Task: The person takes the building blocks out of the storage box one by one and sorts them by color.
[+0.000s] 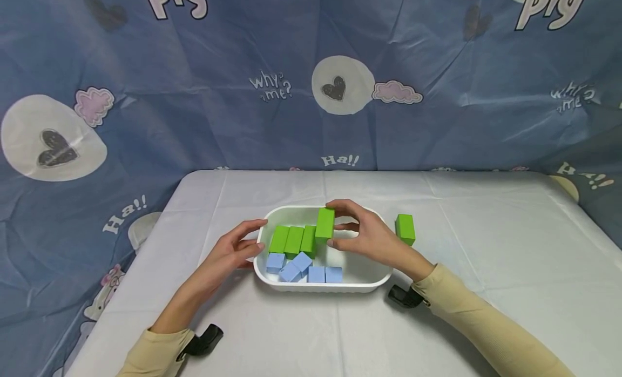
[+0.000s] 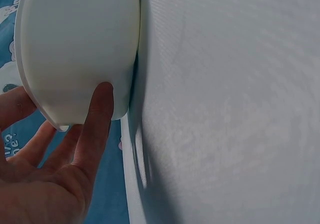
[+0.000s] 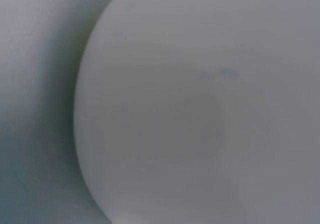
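Observation:
A white plastic tub (image 1: 366, 263) stands on the cloth-covered table, with green blocks (image 1: 293, 240) side by side at its left and smaller light-blue blocks (image 1: 316, 274) along its near side. My right hand (image 1: 371, 237) pinches another green block (image 1: 325, 224) between thumb and fingers, over the middle of the tub. At the tub's left end, my left hand (image 1: 232, 248) holds the rim and outer wall. The left wrist view shows the fingers of this hand (image 2: 55, 174) against the tub's wall (image 2: 80, 44). Only the pale tub interior (image 3: 175, 119) fills the blurred right wrist view.
One more green block (image 1: 405, 229) stands on the table to the right of the tub, just behind the right wrist. White cloth (image 1: 510, 247) covers the table, and a blue printed curtain (image 1: 272, 134) hangs behind it. Black wrist cameras (image 1: 206, 340) sit at both sleeves.

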Motion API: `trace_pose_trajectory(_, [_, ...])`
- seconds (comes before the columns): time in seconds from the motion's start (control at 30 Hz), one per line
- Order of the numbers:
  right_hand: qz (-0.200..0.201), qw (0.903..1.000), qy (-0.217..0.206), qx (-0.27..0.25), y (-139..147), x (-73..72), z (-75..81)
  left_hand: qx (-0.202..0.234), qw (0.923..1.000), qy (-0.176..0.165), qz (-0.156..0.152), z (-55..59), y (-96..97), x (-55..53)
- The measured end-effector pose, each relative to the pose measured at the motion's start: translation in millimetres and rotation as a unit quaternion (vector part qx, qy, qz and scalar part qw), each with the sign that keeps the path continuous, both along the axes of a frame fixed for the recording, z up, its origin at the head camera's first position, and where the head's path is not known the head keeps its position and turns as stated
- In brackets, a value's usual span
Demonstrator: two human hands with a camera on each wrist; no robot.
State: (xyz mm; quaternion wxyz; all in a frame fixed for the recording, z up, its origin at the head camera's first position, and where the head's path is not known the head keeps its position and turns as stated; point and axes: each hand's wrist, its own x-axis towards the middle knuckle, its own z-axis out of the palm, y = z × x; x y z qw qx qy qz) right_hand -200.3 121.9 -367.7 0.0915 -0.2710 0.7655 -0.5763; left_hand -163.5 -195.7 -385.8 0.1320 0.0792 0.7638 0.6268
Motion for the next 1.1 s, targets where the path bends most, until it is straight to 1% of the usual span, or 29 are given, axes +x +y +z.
trace_pose_trajectory(0.1, [-0.011,0.9998,-0.002,-0.017,0,-0.5,-0.9,-0.001,1.0000,0.000,-0.001,-0.1,0.4,0.1])
trace_pose_trajectory(0.2, [-0.023,0.9993,0.002,-0.029,-1,5.7,9.7,-0.002,1.0000,0.001,-0.003,-0.5,0.6,-0.1])
trace_pose_trajectory(0.33, [-0.036,0.9990,0.004,-0.028,-3,15.5,26.0,-0.004,1.0000,0.002,-0.004,-0.9,0.6,-0.9])
trace_pose_trajectory(0.37, [-0.036,0.9989,0.005,-0.029,-3,15.7,26.7,-0.005,1.0000,0.003,-0.003,-0.8,0.6,-1.0])
trace_pose_trajectory(0.5, [-0.031,0.9989,0.008,-0.035,-1,14.8,27.0,-0.007,1.0000,0.003,-0.002,-0.6,0.8,-1.4])
trace_pose_trajectory(0.73, [-0.027,0.9982,0.029,-0.046,12,0.4,11.4,-0.009,0.9999,0.005,-0.004,0.9,0.8,-1.3])
trace_pose_trajectory(0.83, [-0.027,0.9980,0.036,-0.045,19,-1.4,11.8,-0.009,0.9999,0.006,-0.004,0.8,0.6,-1.4])
trace_pose_trajectory(1.1, [-0.041,0.9975,0.028,-0.050,37,0.0,15.5,-0.015,0.9999,0.007,-0.002,-0.8,-0.3,-1.0])
